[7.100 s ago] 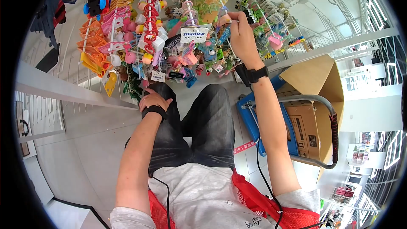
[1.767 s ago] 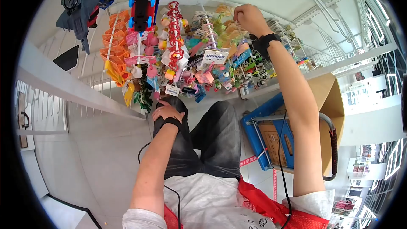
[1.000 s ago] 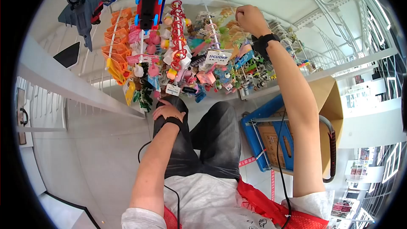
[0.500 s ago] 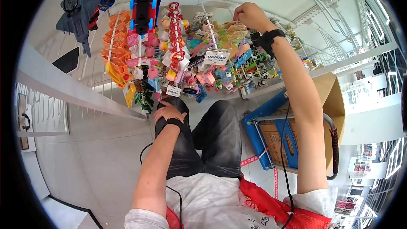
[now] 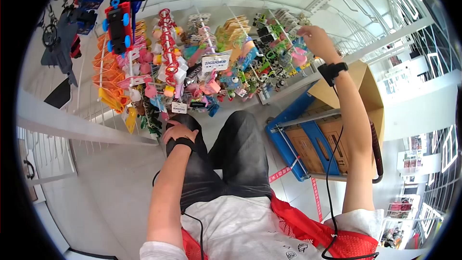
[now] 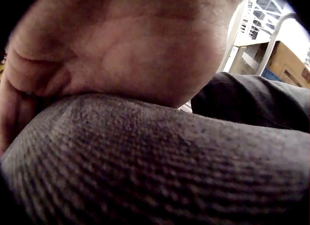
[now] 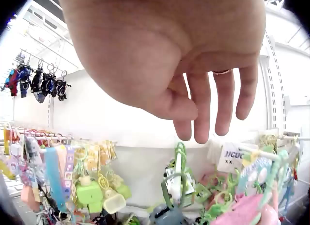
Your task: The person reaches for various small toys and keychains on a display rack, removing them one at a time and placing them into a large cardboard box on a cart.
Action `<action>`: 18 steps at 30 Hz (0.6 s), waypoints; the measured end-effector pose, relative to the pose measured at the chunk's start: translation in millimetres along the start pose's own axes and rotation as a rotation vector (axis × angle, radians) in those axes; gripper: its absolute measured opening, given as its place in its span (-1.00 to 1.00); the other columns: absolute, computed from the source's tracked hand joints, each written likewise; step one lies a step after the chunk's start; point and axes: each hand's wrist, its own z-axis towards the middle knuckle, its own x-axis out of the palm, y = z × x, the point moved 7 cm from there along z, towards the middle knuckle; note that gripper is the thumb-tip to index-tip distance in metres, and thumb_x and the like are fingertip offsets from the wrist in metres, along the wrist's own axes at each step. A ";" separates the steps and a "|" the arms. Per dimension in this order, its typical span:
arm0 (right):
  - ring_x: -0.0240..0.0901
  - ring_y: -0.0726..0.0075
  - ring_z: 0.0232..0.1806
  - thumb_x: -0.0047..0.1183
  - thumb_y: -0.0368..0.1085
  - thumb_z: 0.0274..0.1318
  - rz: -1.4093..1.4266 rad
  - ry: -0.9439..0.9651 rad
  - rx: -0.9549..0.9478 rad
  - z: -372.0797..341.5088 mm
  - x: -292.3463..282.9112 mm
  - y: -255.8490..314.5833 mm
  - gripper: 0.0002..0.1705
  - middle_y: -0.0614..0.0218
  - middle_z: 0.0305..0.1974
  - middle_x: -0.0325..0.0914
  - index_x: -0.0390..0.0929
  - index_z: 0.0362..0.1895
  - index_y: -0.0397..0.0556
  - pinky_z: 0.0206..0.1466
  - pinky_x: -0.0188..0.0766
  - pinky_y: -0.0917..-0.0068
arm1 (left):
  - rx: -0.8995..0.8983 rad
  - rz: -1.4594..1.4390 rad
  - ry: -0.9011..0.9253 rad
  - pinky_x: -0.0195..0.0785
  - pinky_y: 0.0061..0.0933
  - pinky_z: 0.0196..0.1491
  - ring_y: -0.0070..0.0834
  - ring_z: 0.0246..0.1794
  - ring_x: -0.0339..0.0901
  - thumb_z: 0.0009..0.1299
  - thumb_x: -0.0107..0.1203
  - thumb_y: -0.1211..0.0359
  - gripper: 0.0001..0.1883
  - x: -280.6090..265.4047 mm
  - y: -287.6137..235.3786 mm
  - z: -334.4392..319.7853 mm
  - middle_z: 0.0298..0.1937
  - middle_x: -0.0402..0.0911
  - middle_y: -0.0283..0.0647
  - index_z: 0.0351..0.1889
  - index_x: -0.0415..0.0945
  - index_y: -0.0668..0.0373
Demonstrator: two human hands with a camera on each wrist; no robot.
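My right hand [image 5: 318, 43] hovers over the right end of a rack of hanging keychains, near a pink keychain [image 5: 299, 57]. In the right wrist view its fingers [image 7: 224, 104] hang down loosely with nothing between them, above a hook of green-looped keychains [image 7: 178, 181]. To the left of these hang keychains on yellowish cards [image 5: 236, 31]. My left hand [image 5: 180, 132] rests on the knee of the dark trousers [image 5: 240, 139], palm down; the left wrist view shows its palm [image 6: 126, 50] against the fabric.
Toy vehicle keychains, one a red and black car [image 5: 118, 28], hang at upper left. A white JIGUOER tag [image 5: 215, 62] fronts one hook. To my right stand a blue trolley [image 5: 288, 120] and an opened cardboard box [image 5: 358, 84]. A black cable [image 5: 332, 159] runs along my right arm.
My right hand has moved right from the yellowish-carded keychains to the rack's right end, and its curled fingers have loosened. The head view has shifted. My left hand stays on the knee.
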 end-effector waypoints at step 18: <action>0.66 -0.17 0.11 0.03 -0.35 0.17 0.123 0.056 0.032 -39.0 16.6 9.3 -0.63 0.01 0.03 0.73 0.71 0.04 -0.11 0.22 0.54 0.15 | 0.023 -0.062 -0.003 0.66 0.22 -0.12 0.21 0.04 0.74 0.23 0.07 -0.62 0.46 2.9 8.0 1.1 0.18 0.63 0.46 0.70 -0.13 0.45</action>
